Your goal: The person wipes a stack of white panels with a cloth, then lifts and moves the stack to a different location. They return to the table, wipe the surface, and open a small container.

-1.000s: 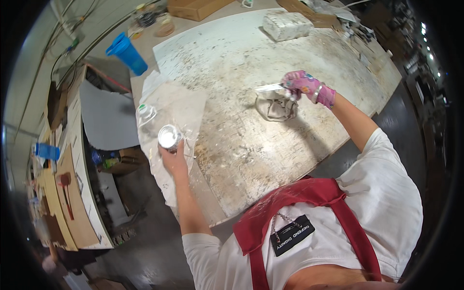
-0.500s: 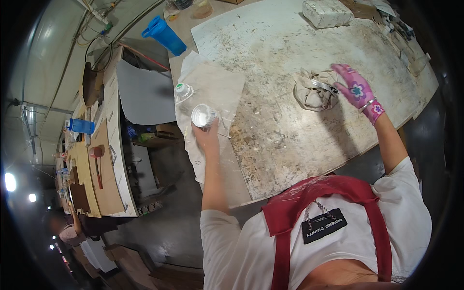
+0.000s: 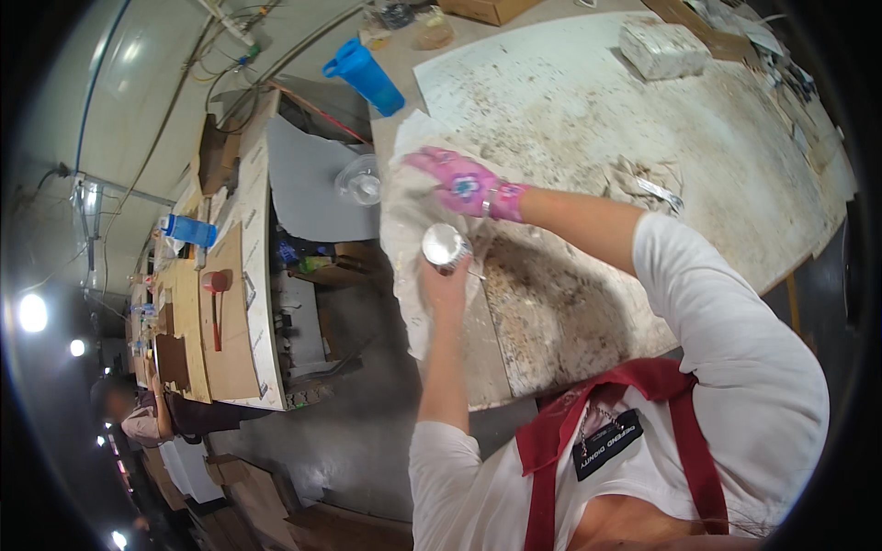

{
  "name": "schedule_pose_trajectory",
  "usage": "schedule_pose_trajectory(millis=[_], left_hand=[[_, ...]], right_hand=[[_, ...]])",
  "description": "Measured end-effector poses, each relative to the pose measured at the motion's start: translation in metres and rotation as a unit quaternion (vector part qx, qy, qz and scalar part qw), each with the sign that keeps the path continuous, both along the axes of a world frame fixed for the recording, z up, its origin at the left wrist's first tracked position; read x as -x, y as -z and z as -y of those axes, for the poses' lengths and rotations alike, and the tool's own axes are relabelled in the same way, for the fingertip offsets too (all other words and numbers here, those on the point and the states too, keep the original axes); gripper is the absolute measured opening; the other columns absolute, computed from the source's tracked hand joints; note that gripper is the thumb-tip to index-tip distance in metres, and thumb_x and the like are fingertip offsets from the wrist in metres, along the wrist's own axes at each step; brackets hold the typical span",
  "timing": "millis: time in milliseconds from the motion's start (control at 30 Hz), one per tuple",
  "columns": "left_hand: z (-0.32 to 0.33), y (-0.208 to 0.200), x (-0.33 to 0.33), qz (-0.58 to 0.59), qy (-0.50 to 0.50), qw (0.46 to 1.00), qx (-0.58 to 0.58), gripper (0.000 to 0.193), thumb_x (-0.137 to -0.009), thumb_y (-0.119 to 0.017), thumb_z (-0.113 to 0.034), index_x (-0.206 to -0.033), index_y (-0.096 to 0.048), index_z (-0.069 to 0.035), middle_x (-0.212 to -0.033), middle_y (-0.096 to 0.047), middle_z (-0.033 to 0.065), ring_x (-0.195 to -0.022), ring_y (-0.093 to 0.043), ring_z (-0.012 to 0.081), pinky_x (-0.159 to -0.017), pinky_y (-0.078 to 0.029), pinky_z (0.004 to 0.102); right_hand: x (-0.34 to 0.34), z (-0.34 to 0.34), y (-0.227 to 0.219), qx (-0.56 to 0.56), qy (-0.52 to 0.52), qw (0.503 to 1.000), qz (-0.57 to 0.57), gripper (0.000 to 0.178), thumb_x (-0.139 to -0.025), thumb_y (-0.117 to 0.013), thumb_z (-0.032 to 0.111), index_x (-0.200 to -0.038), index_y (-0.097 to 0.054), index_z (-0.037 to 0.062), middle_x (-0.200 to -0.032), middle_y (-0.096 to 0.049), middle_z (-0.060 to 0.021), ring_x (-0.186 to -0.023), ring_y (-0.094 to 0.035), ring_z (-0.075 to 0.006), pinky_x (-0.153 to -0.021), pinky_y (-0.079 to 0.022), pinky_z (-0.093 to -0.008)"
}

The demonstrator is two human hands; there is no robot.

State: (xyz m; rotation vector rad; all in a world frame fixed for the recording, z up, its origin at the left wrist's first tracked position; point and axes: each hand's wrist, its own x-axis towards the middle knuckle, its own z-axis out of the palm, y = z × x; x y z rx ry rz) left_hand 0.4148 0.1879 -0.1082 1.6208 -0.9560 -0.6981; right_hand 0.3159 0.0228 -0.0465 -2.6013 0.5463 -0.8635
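Note:
My left hand (image 3: 447, 285) is bare and grips a small round metal can (image 3: 445, 246), its shiny top facing up. It hovers over a crumpled sheet of clear plastic (image 3: 413, 275) at the left edge of the stained worktable (image 3: 588, 303). My right hand (image 3: 459, 182), in a pink patterned glove, reaches across to the left and rests flat on the plastic just above the can. A clear plastic cup (image 3: 360, 182) lies close to the gloved fingers. A crumpled wire-and-paper bundle (image 3: 648, 179) sits on the table to the right.
A blue jug (image 3: 364, 75) stands at the table's far left corner, and a white block (image 3: 663, 48) lies at the back. A grey sheet (image 3: 308, 184) leans beside the table. To the left runs a wooden bench (image 3: 220, 312) with tools; another person (image 3: 138, 413) sits further left.
My right hand left the wire bundle at the table's right and swung left across the table onto the plastic sheet. My left hand kept the can; my view shifted rightward.

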Motion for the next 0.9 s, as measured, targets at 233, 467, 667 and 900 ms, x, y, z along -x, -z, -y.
schedule_pose_trajectory(millis=[233,467,667,900], left_hand=[[0.010,-0.001,0.012,0.020,-0.009,0.999,0.034,0.069,-0.073,-0.075,-0.015,-0.129,-0.040,0.002,-0.117,-0.057,0.0177,-0.109,-0.056,0.0239,-0.088,-0.046,0.0349],[0.001,0.009,0.004,0.007,-0.055,0.998,0.037,0.071,-0.072,-0.077,-0.015,-0.128,-0.038,0.006,-0.112,-0.058,0.0199,-0.099,-0.060,0.0265,-0.084,-0.047,0.0346],[0.009,-0.001,0.014,-0.055,-0.009,0.997,0.049,0.066,-0.076,-0.073,-0.004,-0.130,-0.035,0.006,-0.118,-0.054,0.0169,-0.105,-0.056,0.0216,-0.088,-0.046,0.0311],[0.002,-0.019,0.003,-0.076,-0.039,0.993,0.082,0.069,-0.074,-0.074,-0.003,-0.131,-0.037,0.005,-0.123,-0.053,0.0187,-0.111,-0.055,0.0243,-0.094,-0.043,0.0336]], right_hand=[[-0.111,0.029,-0.029,-0.064,-0.137,0.879,-0.453,0.052,-0.091,-0.043,0.044,-0.133,-0.046,0.0145,-0.133,-0.049,-0.0143,-0.125,-0.044,-0.0295,-0.101,-0.039,-0.0416],[0.027,-0.021,-0.020,-0.424,0.032,0.896,-0.124,0.055,-0.086,-0.053,0.033,-0.132,-0.045,0.0042,-0.137,-0.043,-0.0201,-0.125,-0.044,-0.0315,-0.104,-0.036,-0.0413],[0.056,-0.090,0.027,-0.129,0.135,0.956,-0.226,0.073,-0.077,-0.058,0.050,-0.133,-0.042,0.0053,-0.139,-0.038,-0.0193,-0.133,-0.028,-0.0386,-0.111,-0.017,-0.0517],[0.036,-0.097,0.073,-0.014,0.208,0.967,-0.147,0.052,-0.081,-0.057,0.035,-0.126,-0.051,0.0125,-0.134,-0.045,-0.0142,-0.131,-0.033,-0.0333,-0.111,-0.019,-0.0490]])
